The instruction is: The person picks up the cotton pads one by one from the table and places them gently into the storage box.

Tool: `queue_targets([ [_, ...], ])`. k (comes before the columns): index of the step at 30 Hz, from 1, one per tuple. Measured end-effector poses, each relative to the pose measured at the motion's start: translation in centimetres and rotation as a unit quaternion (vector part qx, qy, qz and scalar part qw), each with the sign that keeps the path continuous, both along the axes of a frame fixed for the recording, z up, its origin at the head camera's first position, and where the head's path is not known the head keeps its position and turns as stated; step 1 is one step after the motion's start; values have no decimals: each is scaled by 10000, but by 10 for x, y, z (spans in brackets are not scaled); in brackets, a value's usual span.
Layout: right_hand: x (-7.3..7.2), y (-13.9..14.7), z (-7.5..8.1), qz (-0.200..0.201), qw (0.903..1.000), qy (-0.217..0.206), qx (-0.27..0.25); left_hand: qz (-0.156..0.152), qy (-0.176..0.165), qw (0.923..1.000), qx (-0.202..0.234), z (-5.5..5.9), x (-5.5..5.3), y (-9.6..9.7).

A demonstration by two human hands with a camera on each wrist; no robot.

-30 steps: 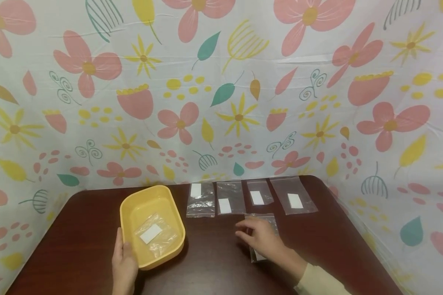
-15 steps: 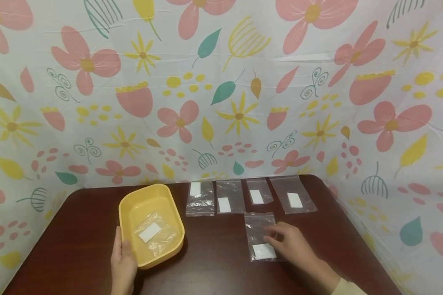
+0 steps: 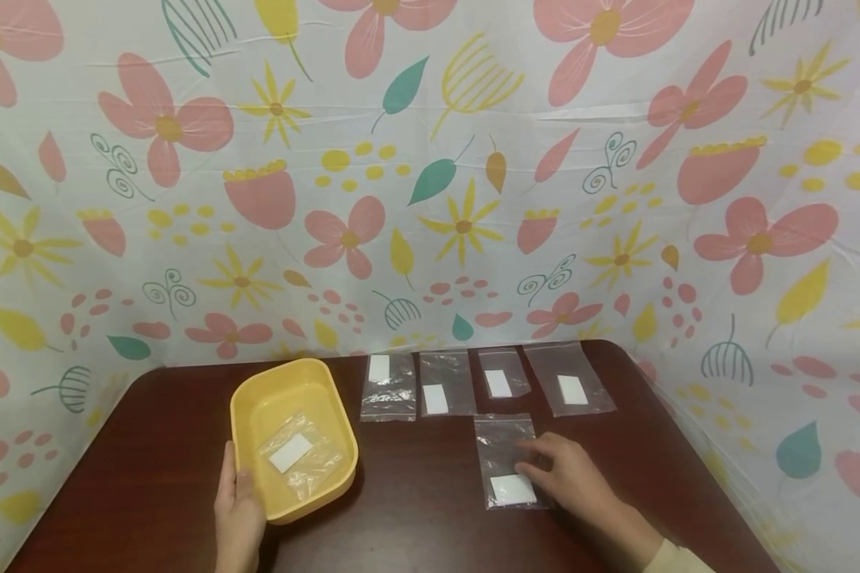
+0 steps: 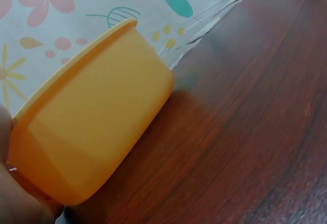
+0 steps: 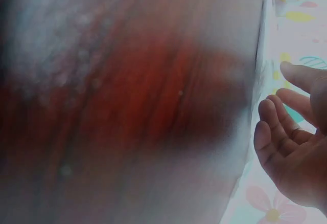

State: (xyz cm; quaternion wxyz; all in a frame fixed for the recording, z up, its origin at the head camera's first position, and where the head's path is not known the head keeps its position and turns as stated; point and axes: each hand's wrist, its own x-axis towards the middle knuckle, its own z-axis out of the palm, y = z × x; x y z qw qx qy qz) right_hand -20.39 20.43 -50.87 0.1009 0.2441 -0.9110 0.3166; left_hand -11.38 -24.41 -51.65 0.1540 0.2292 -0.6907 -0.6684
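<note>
My left hand [image 3: 240,509] grips the near left side of a yellow plastic tray [image 3: 347,446], which leans towards me; in the left wrist view the tray's outer wall [image 4: 97,116] slants over the table. Inside the tray lies a clear zip bag [image 3: 318,473] with a white label [image 3: 291,453]. Over the right edge of another clear zip bag [image 3: 498,446] hovers my right hand [image 3: 573,477], its fingers loosely bent and holding nothing. That bag lies flat, a white label [image 3: 513,489] at its near end. The right wrist view shows the same fingers [image 5: 278,155] curled with gaps between them.
Along the back edge of the dark wood table [image 3: 416,509] lie several clear zip bags in a row, among them a left one [image 3: 394,402] and a wider right one [image 3: 552,362], each with a white label. A flowered curtain [image 3: 416,239] hangs behind.
My right hand has moved right and slightly nearer, off the middle of the front bag, uncovering its label. The left hand and the tray have stayed nearly still.
</note>
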Motion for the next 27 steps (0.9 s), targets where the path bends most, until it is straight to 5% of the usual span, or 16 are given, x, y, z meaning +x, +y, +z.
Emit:
queue_targets([
  [10, -3, 1, -4, 21, 9980, -571, 285, -24, -54, 10000, -41, 1, 0, -1],
  [27, -7, 0, -6, -115, 9961, -664, 564, -61, -24, 9999, 80, 0, -1, -1],
])
